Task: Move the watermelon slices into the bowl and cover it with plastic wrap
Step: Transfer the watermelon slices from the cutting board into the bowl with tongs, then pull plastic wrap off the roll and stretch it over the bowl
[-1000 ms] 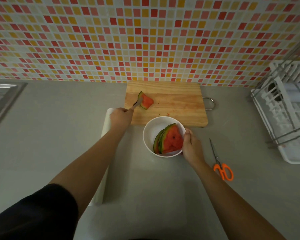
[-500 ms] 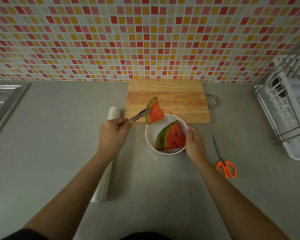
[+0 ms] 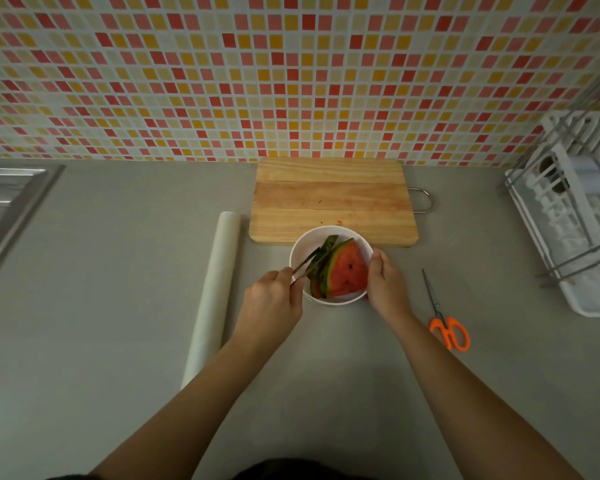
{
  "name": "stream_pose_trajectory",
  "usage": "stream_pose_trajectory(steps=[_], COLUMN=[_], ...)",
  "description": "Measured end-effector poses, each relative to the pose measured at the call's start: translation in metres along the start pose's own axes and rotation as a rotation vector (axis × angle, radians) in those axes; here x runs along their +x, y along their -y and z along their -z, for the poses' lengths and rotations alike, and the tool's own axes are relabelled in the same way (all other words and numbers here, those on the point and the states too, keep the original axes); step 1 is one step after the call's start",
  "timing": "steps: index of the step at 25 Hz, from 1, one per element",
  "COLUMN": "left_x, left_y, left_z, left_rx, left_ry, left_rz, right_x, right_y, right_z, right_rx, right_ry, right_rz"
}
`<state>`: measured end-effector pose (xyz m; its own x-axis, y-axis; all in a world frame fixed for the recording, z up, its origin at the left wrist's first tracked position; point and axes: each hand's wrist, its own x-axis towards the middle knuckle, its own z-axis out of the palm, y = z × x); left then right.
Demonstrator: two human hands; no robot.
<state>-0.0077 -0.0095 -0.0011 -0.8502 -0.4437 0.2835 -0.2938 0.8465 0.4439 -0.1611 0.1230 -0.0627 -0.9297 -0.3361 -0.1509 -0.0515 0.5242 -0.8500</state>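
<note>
Left hand (image 3: pixel 269 301) gripping tongs (image 3: pixel 305 263), I'm holding a slice (image 3: pixel 329 243) in the bowl (image 3: pixel 312 237); my right hand (image 3: pixel 387 284) is clasping its rim.

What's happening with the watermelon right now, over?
Left hand grips tongs, pinching a slice inside the bowl. Right hand holds the bowl's rim. Cutting board has no slices left. Wrap roll untouched, nothing in the way.

1 bowl (image 3: pixel 302 251); 3 slices (image 3: pixel 349 271); 1 tongs (image 3: pixel 305 263); 1 brd (image 3: pixel 333 202); 1 roll (image 3: pixel 219 282); 1 scissors (image 3: pixel 445 336)
</note>
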Motion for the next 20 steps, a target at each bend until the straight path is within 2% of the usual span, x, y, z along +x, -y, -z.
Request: stream_pose_trajectory(steps=[3, 7, 11, 15, 20], left_x=[0.003, 0.011, 0.054, 0.108, 0.153], left_y=[0.002, 0.004, 0.023, 0.047, 0.052], left_z=[0.001, 0.015, 0.015, -0.016, -0.055], left_rx=[-0.094, -0.2, -0.285, -0.105, 0.044], left_ry=[0.028, -0.037, -0.043, 0.084, 0.049], left_rz=[0.155, 0.253, 0.441, 0.487, 0.528], right_x=[0.0, 0.0, -0.001, 0.001, 0.002], right_y=[-0.001, -0.001, -0.001, 0.0, 0.0], right_z=[0.0, 0.001, 0.0, 0.0, 0.0], right_rx=[0.002, -0.005, -0.003, -0.048, -0.095], right_ry=[-0.004, 0.012, 0.003, -0.012, -0.019], right_rz=[0.013, 0.009, 0.001, -0.008, -0.003])
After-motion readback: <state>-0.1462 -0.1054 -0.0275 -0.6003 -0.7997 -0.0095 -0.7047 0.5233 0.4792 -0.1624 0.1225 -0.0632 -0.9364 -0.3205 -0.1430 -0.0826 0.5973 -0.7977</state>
